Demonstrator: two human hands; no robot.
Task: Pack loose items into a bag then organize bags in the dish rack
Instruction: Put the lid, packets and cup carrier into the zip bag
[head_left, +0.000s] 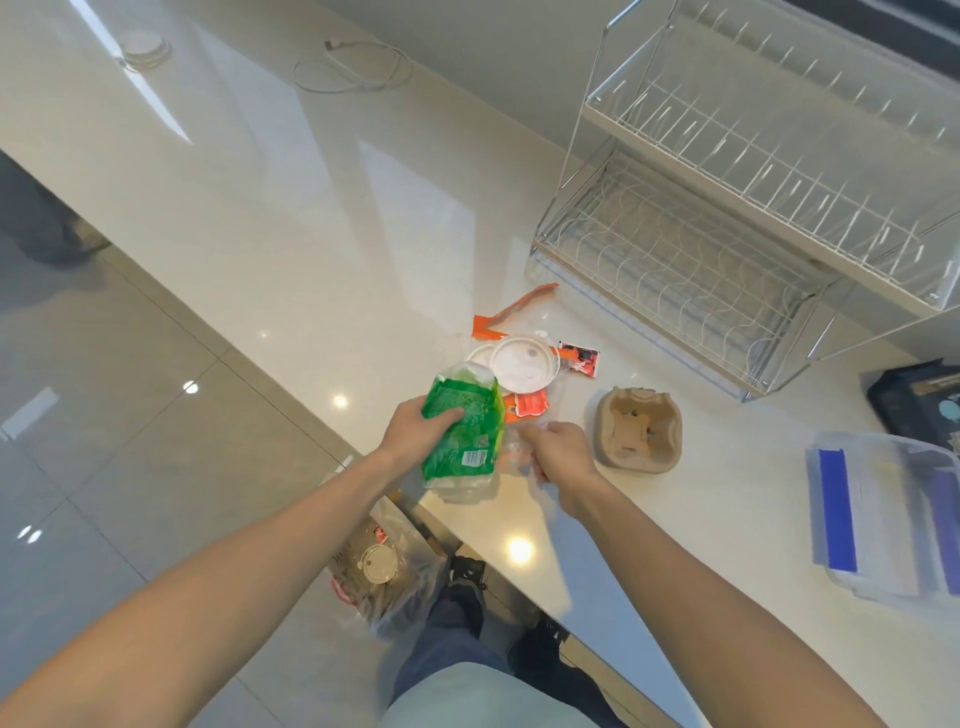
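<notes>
My left hand (415, 431) grips a green plastic bag (465, 431) at the counter's front edge. Just right of it, my right hand (561, 452) is closed on a crumpled clear plastic wrapper (514, 457). Behind the bag lie a white round lid (524, 364), orange torn wrapper strips (514, 309), a red-and-black sachet (579, 358) and a small orange packet (530, 404). A brown cardboard cup carrier (636, 428) sits to the right of my right hand. The two-tier wire dish rack (727, 218) stands at the back right with nothing in it.
A clear plastic bag (384, 566) with a cup and lid inside hangs below the counter edge near my legs. A clear box with blue parts (883, 514) and a dark package (914, 400) sit at the right. A white cable (353, 67) and a round puck (143, 49) lie far back.
</notes>
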